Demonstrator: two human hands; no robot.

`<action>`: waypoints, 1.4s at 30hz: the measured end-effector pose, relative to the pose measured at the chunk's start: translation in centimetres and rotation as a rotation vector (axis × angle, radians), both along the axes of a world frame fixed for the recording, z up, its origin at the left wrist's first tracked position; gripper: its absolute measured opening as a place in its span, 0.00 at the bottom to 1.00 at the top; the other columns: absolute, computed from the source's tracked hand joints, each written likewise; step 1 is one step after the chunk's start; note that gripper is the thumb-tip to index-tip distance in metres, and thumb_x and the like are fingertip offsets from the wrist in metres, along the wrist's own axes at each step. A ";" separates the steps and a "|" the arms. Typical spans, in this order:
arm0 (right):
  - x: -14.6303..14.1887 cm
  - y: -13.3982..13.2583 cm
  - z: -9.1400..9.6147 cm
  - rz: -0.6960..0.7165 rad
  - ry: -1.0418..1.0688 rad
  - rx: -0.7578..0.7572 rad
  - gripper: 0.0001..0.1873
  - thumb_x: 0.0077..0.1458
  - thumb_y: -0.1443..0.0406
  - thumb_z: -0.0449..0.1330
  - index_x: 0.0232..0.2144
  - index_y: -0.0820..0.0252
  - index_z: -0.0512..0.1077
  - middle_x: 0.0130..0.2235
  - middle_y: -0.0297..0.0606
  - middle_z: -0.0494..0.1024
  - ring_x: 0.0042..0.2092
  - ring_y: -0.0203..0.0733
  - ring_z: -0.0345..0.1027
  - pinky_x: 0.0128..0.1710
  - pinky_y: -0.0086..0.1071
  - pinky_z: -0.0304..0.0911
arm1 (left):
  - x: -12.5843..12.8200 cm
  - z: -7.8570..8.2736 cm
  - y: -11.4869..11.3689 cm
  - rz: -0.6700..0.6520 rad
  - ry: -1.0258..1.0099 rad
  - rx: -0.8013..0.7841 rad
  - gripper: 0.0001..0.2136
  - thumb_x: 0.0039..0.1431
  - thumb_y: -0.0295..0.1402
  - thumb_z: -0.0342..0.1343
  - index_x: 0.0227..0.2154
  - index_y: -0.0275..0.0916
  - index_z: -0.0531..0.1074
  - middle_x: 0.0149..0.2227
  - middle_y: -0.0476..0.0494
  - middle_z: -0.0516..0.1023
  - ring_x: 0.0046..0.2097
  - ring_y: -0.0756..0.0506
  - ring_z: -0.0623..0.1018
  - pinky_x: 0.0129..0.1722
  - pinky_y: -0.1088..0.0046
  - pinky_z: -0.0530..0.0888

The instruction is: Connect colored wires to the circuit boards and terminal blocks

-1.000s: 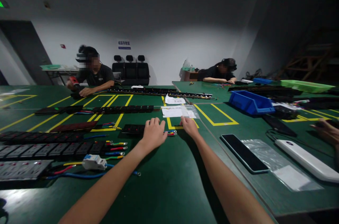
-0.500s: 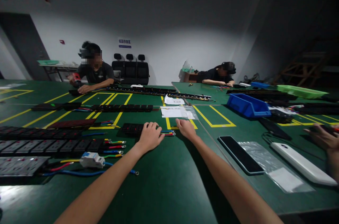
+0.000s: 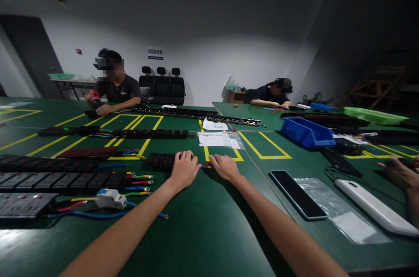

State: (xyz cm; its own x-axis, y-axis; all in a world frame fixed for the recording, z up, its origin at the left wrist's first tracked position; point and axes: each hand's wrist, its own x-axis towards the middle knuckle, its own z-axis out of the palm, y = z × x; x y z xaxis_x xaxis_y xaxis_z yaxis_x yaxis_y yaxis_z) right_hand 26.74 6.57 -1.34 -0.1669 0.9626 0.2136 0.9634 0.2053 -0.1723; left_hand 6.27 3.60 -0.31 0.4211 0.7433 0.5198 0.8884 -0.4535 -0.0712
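My left hand (image 3: 184, 171) is closed over the right end of a short black socket strip (image 3: 160, 160) lying on the green table. Coloured wires (image 3: 205, 164) come out of that end. My right hand (image 3: 225, 167) pinches these wires close to their tips, so the lugs are hidden by its fingers. Left of my forearm lie longer socket strips (image 3: 72, 181), their wires ending in ring lugs. One grey strip (image 3: 28, 205) has a white circuit breaker (image 3: 110, 199) on its leads.
On the right are a phone (image 3: 297, 194), a clear plastic bag (image 3: 317, 194), a white power bank (image 3: 376, 207) and a blue bin (image 3: 306, 133). Paper labels (image 3: 212, 138) lie beyond my hands. A co-worker's hand (image 3: 397, 174) shows at the right edge; two people sit across the table.
My right hand has moved left and closed on the wire ends, which were bare before. My left hand stays on the strip, shifted slightly left.
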 end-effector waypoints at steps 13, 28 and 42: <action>-0.3 0.1 0.1 0.009 0.065 -0.036 0.22 0.68 0.46 0.47 0.38 0.56 0.70 0.35 0.39 0.80 0.36 0.43 0.74 0.30 0.31 0.46 | -0.1 -0.2 0.0 -0.059 -0.054 -0.021 0.08 0.65 0.34 0.53 0.42 0.42 0.75 0.48 0.40 0.76 0.53 0.39 0.71 0.60 0.53 0.59; -0.1 -0.3 0.0 0.122 -0.003 0.020 0.17 0.67 0.50 0.51 0.41 0.56 0.66 0.36 0.38 0.80 0.36 0.43 0.73 0.29 0.32 0.42 | -0.1 -0.2 0.0 -0.094 -0.025 -0.042 0.09 0.66 0.33 0.50 0.39 0.41 0.75 0.41 0.41 0.78 0.49 0.40 0.72 0.55 0.58 0.61; -0.4 -0.3 0.1 0.071 -0.014 -0.003 0.16 0.69 0.52 0.49 0.40 0.56 0.68 0.37 0.39 0.81 0.38 0.43 0.75 0.31 0.31 0.48 | -0.1 0.0 -0.1 -0.092 -0.021 -0.051 0.11 0.68 0.33 0.48 0.39 0.40 0.76 0.42 0.41 0.79 0.49 0.40 0.73 0.57 0.57 0.62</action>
State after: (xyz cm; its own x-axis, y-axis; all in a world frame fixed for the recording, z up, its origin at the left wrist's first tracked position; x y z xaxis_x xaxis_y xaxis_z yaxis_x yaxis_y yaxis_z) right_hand 26.31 6.29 -1.21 -0.2374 0.9489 0.2079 0.9488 0.2724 -0.1598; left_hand 6.20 3.51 -0.34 0.4783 0.7277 0.4915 0.8436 -0.5362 -0.0271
